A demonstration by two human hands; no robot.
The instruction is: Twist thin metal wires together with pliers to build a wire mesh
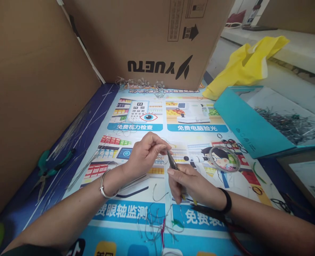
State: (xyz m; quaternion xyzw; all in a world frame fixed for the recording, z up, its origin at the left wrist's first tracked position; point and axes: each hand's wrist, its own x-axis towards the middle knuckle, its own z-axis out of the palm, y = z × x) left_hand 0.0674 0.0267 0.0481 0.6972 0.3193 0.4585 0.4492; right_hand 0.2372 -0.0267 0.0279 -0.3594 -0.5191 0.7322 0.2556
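My right hand (191, 185) grips small dark pliers (171, 160), whose tip points up toward my left hand (147, 151). The left hand's fingers are pinched together just above the pliers' tip, on a thin wire too fine to see clearly. A silver bangle sits on my left wrist, a black band on the right. Both hands hover over a printed poster mat (136, 213). Bent wire pieces (157, 220) lie on the mat close to me. A roll of clear tape (224, 159) rests just right of the hands.
A large cardboard box (152, 39) stands at the back, a cardboard wall (26, 89) on the left. Teal-handled pliers (49, 167) and long straight wires lie at left. A teal tray (250, 128) with a wire heap sits at right, beside yellow cloth (248, 60) and small black rings (232, 144).
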